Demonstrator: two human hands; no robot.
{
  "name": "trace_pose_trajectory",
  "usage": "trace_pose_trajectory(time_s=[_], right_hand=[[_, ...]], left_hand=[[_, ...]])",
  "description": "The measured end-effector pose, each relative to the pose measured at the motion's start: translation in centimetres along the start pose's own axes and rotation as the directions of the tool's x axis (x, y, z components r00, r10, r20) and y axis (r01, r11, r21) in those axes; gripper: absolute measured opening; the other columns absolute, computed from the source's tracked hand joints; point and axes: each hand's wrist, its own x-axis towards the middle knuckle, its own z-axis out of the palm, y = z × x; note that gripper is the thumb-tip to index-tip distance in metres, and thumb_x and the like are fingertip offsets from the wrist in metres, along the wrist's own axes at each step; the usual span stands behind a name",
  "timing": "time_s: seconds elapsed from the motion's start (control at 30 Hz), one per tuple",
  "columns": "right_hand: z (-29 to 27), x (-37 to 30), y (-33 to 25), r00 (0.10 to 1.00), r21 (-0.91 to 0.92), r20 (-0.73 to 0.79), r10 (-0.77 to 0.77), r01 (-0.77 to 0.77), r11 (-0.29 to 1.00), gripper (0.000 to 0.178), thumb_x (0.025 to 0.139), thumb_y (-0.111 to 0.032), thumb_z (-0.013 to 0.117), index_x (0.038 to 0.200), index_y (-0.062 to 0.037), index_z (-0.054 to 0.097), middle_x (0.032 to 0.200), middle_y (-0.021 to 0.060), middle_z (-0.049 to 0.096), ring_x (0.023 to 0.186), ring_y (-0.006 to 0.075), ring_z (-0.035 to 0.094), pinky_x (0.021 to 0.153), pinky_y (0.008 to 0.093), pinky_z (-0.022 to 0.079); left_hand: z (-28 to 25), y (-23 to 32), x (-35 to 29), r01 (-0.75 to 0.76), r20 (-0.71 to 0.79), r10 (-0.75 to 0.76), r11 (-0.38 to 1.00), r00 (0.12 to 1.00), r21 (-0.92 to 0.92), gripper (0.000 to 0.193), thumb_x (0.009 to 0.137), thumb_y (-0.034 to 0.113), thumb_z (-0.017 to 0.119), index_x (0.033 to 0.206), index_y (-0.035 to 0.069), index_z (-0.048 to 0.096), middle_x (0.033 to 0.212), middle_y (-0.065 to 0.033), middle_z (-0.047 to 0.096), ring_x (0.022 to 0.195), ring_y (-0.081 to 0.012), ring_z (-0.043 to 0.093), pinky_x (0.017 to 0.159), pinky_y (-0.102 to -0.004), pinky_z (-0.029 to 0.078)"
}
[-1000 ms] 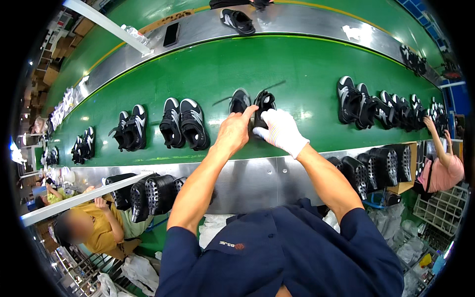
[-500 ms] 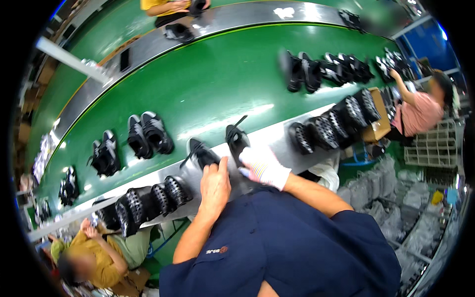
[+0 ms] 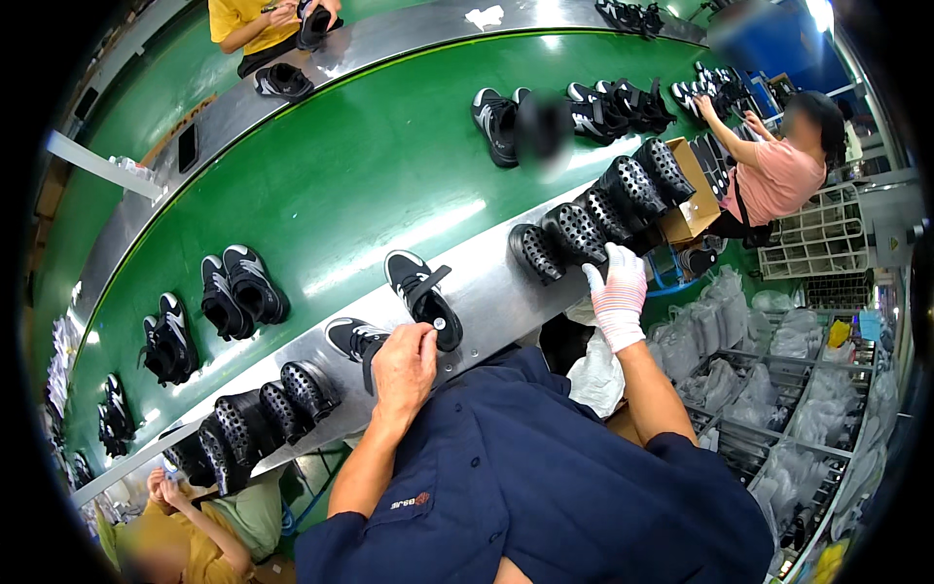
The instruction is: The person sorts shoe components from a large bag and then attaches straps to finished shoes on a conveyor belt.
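Observation:
Two black-and-grey sneakers lie toes away on the metal ledge before me: a left one (image 3: 355,338) and a right one (image 3: 416,284) with a loose strap across its opening. My bare left hand (image 3: 404,372) is closed at their heel ends, its fingertips at the right sneaker's heel beside a small round white spot. It partly hides the left sneaker. My right hand (image 3: 620,297), in a white striped glove, is open with the thumb apart. Its fingertips are at the near end of a row of black perforated shoe-shaped forms (image 3: 574,232); actual contact is unclear.
More perforated forms (image 3: 272,409) line the ledge on the left. Pairs of sneakers (image 3: 243,290) stand on the green belt (image 3: 370,185) beyond. A cardboard box (image 3: 693,209) and a person in pink (image 3: 778,180) are at right, bagged goods on a rack (image 3: 778,389) below. Other people sit lower left and far left.
My right hand has left the right sneaker and moved right to the perforated forms. My left hand stays by the sneakers. The view has shifted, and the strap now lies across the right sneaker.

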Motion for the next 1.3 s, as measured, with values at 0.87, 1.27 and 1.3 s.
trace_pose_trajectory(time_s=[0.87,1.27,1.3], right_hand=[[-1.7,-0.1,-15.3,0.407,0.461,0.816,-0.411,-0.029,0.887,0.050,0.096,-0.046,0.068,0.097,0.0032,0.068,0.089,0.0316,0.069,0.092,0.0475,0.069,0.080,0.0508,0.054],[9.3,-2.9,-19.5,0.639,0.345,0.593,-0.489,0.347,0.872,0.025,0.093,-0.017,0.069,0.111,-0.0005,0.063,0.104,0.0224,0.071,0.094,0.0400,0.071,0.079,0.0500,0.058],[9.0,-3.0,-19.0,0.677,0.388,0.555,-0.484,0.305,0.870,0.031,0.091,-0.018,0.072,0.115,-0.0003,0.063,0.104,0.0225,0.070,0.096,0.0405,0.071,0.081,0.0495,0.057]], left_hand=[[1.6,-3.0,2.3,0.181,-0.082,-0.171,0.972,0.982,0.147,0.054,0.084,0.030,0.083,0.125,-0.001,0.065,0.109,-0.0201,0.064,0.108,-0.0402,0.059,0.095,-0.0471,0.051],[5.3,-8.8,7.3,-0.001,0.353,0.001,1.000,0.936,-0.001,0.024,0.088,0.017,0.066,0.099,-0.004,0.067,0.104,-0.0235,0.065,0.102,-0.0433,0.061,0.092,-0.0505,0.051],[5.4,-8.9,6.8,0.024,0.270,-0.012,0.999,0.963,-0.040,0.028,0.087,0.016,0.068,0.108,-0.002,0.066,0.109,-0.0233,0.065,0.107,-0.0433,0.061,0.095,-0.0501,0.050]])
